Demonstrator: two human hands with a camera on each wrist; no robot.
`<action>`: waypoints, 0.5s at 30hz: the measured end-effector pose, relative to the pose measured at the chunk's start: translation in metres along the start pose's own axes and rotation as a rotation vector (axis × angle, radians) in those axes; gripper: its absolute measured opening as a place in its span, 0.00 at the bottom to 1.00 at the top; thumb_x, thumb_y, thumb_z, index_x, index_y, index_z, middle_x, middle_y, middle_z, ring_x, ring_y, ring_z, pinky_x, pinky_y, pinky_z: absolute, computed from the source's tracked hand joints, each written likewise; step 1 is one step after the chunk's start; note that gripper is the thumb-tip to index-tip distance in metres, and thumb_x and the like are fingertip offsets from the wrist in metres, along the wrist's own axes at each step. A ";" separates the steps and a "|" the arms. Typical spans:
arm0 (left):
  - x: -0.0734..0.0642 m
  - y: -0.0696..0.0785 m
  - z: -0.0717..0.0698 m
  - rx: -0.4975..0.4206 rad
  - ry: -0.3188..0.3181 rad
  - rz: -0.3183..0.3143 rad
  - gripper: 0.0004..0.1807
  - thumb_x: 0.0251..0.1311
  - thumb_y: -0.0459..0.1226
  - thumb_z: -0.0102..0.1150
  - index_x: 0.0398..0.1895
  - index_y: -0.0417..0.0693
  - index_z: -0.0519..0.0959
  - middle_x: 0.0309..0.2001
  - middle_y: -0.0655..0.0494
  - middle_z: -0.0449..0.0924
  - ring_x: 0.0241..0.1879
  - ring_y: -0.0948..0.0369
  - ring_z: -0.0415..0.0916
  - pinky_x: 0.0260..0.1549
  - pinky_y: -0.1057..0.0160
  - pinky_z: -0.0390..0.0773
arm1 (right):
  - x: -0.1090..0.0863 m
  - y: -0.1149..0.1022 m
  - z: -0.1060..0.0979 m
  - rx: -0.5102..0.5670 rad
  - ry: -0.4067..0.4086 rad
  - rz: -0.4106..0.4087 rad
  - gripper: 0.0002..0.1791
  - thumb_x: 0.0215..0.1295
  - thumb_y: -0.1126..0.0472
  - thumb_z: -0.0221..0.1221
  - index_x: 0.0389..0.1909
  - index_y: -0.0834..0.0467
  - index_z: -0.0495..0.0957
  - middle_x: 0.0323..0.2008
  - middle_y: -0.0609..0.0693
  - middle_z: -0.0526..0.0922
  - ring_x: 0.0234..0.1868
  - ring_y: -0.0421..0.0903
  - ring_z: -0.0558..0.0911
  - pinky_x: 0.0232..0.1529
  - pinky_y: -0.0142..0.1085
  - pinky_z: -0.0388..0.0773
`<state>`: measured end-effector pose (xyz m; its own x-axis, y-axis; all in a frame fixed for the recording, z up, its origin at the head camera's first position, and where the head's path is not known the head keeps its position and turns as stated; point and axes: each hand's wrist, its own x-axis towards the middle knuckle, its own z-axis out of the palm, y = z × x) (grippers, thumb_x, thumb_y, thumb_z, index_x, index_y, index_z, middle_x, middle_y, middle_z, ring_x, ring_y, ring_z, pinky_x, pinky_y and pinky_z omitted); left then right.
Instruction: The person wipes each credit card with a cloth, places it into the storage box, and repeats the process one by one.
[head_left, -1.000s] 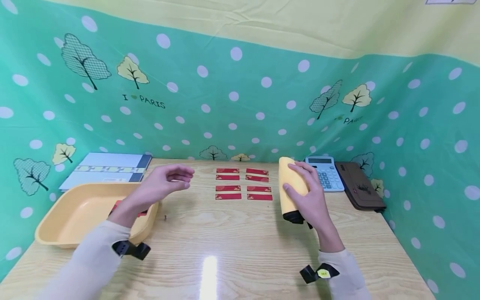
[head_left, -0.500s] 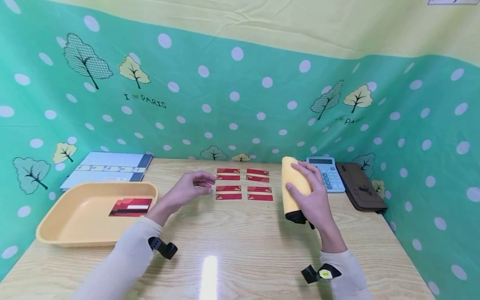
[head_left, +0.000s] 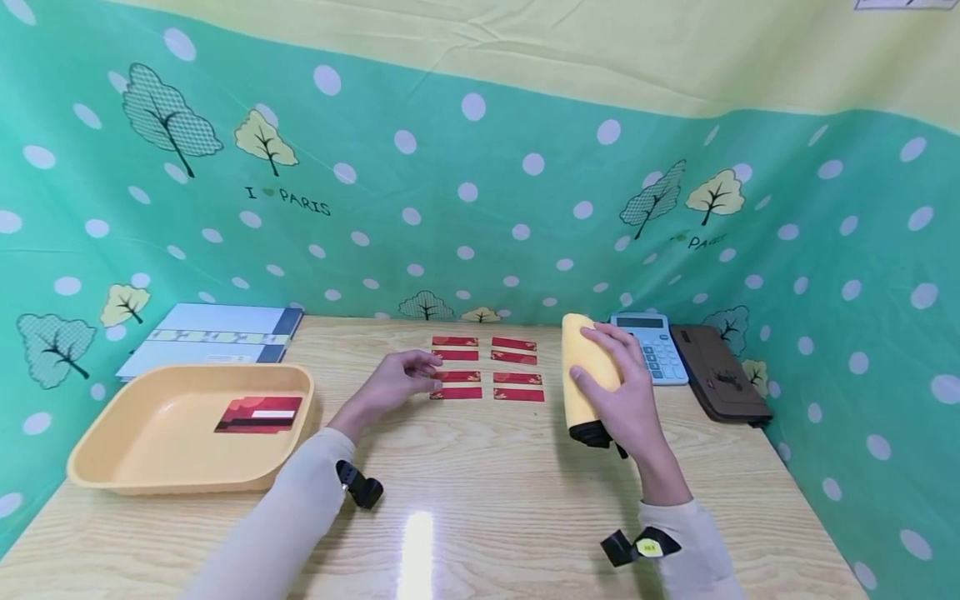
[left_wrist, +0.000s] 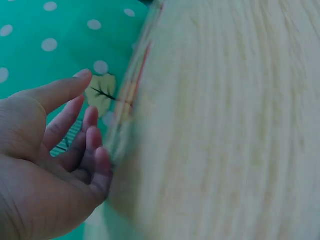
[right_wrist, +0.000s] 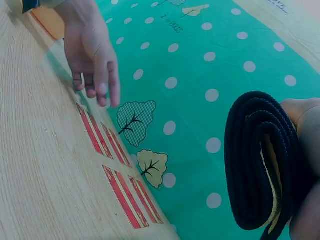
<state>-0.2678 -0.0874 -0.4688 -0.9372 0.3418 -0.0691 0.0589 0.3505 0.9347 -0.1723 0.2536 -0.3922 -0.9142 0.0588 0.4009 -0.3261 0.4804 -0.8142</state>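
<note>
My left hand is just left of several narrow red strips with gold patterns. They lie in pairs on the wooden table, and the fingertips overlap the left pairs in the head view. Loosely bent and with nothing between them, the left fingers show in the left wrist view. My right hand grips a rolled cloth, yellow outside and black inside, held upright to the right of the strips. Its coiled black end faces the right wrist camera.
A yellow plastic tray stands at the left, with a red card inside. Behind it is a light blue folder. A blue calculator and a brown zip case lie at the right. A green polka-dot curtain closes off the back.
My left hand has moved right, from over the tray to the red strips, uncovering the red card in the tray. The right hand and the rolled cloth have barely moved.
</note>
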 end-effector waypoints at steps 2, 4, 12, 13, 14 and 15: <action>0.003 -0.005 0.001 0.038 0.036 -0.001 0.23 0.62 0.34 0.71 0.60 0.42 0.80 0.53 0.43 0.83 0.46 0.57 0.78 0.44 0.65 0.79 | 0.000 0.000 0.000 -0.001 -0.001 0.001 0.29 0.68 0.62 0.67 0.69 0.45 0.76 0.73 0.45 0.64 0.62 0.43 0.66 0.50 0.33 0.72; 0.005 -0.009 0.002 0.097 0.068 0.001 0.23 0.60 0.37 0.74 0.59 0.45 0.82 0.52 0.46 0.82 0.46 0.56 0.76 0.44 0.65 0.76 | 0.000 0.000 0.001 0.001 -0.002 0.000 0.29 0.68 0.62 0.67 0.69 0.45 0.76 0.73 0.45 0.64 0.62 0.43 0.67 0.50 0.32 0.73; 0.007 -0.018 0.000 0.232 0.050 0.029 0.30 0.53 0.42 0.79 0.60 0.49 0.81 0.44 0.52 0.77 0.44 0.56 0.71 0.46 0.60 0.72 | 0.000 0.000 0.002 -0.004 -0.004 -0.006 0.29 0.68 0.62 0.68 0.69 0.45 0.76 0.73 0.45 0.65 0.62 0.43 0.67 0.49 0.32 0.73; 0.007 -0.018 -0.001 0.234 0.042 0.032 0.30 0.53 0.42 0.79 0.60 0.49 0.81 0.43 0.53 0.77 0.43 0.56 0.71 0.45 0.61 0.71 | 0.000 0.000 0.002 -0.007 -0.004 -0.005 0.29 0.68 0.61 0.68 0.69 0.45 0.76 0.73 0.45 0.64 0.62 0.43 0.67 0.49 0.32 0.73; 0.008 -0.019 -0.001 0.240 0.034 0.035 0.30 0.53 0.42 0.79 0.60 0.50 0.80 0.43 0.53 0.76 0.42 0.56 0.70 0.45 0.60 0.71 | 0.000 0.000 0.002 -0.009 -0.005 -0.004 0.29 0.68 0.61 0.67 0.69 0.45 0.76 0.73 0.45 0.64 0.62 0.43 0.67 0.49 0.32 0.73; 0.009 -0.018 -0.001 0.244 0.026 0.036 0.30 0.53 0.42 0.79 0.61 0.50 0.80 0.42 0.53 0.76 0.42 0.57 0.70 0.45 0.60 0.71 | -0.001 0.000 0.002 -0.011 -0.005 -0.004 0.29 0.68 0.61 0.67 0.69 0.45 0.76 0.73 0.45 0.64 0.62 0.43 0.67 0.49 0.32 0.73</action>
<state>-0.2772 -0.0915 -0.4863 -0.9413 0.3366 -0.0255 0.1707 0.5400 0.8242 -0.1723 0.2515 -0.3933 -0.9142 0.0524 0.4019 -0.3271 0.4905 -0.8077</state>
